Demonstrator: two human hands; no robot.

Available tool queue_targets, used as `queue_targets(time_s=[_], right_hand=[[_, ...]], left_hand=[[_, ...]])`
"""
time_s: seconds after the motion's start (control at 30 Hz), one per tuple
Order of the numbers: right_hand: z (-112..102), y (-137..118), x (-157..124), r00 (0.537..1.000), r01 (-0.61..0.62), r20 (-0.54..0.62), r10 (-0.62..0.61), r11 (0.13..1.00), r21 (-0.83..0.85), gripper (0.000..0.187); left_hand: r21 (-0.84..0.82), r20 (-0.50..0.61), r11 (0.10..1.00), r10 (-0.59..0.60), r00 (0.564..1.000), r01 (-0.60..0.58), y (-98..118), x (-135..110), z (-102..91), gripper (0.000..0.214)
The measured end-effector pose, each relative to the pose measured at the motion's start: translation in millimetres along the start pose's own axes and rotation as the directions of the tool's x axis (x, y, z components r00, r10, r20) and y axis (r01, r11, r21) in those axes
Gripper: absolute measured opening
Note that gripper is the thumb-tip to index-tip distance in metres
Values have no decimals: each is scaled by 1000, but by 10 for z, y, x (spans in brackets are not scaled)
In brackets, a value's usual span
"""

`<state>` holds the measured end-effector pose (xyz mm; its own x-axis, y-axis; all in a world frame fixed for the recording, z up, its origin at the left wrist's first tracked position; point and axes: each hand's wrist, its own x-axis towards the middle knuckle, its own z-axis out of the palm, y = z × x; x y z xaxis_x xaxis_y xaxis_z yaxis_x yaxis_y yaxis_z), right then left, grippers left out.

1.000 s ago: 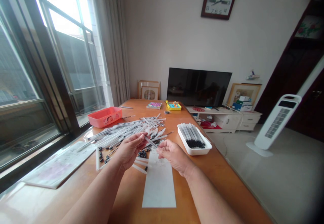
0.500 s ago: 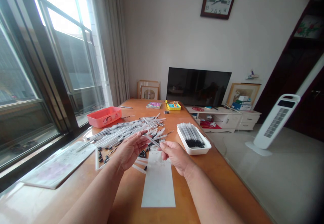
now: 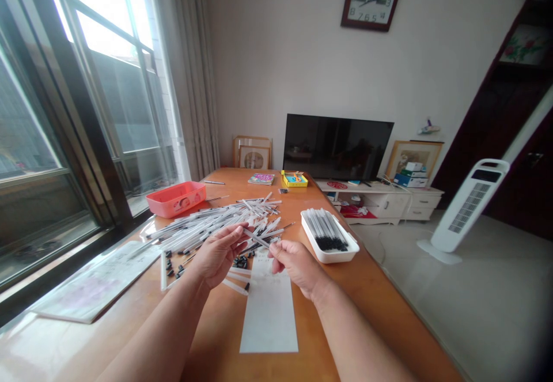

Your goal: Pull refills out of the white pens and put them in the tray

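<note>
Pen (image 3: 256,238) (apparently clear) between both hands (image 3: 221,254) (image 3: 296,264)

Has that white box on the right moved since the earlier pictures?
No. Judged by the right edge of the table, the white box sits in the same spot; only the whole view shifted slightly.

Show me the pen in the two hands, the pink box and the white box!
Pen (image 3: 256,238): head view, middle of its barrel.
Pink box (image 3: 167,209): head view, its near side wall.
White box (image 3: 339,256): head view, its near end wall.
</note>
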<state>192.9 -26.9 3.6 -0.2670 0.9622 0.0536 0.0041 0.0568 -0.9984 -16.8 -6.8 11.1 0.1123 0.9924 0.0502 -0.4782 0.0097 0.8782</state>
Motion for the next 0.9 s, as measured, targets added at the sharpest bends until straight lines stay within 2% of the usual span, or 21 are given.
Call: queue_targets(time_s=[0.2,0.37,0.57,0.73,0.9], right_hand=[[-18,-25,-28,995,-59,91,51,994,94,53],[-38,8,-8,994,-73,96,61,989,132,58],[-59,5,9,998,-56,-7,58,990,131,39],[-57,26,23,999,-23,-20,25,994,111,31],[-64,29,12,999,-52,-4,53,994,91,36]], left_hand=[[-1,44,1000,-9,999,9,56,-48,34,25],[-1,-53,1000,1,999,-1,53,-34,55,25],[-15,-164,999,26,986,-28,26,21,-21,26],[-15,-127,999,27,992,-29,31,15,-1,27],[-21,-97,999,37,995,-39,56,-10,31,25]])
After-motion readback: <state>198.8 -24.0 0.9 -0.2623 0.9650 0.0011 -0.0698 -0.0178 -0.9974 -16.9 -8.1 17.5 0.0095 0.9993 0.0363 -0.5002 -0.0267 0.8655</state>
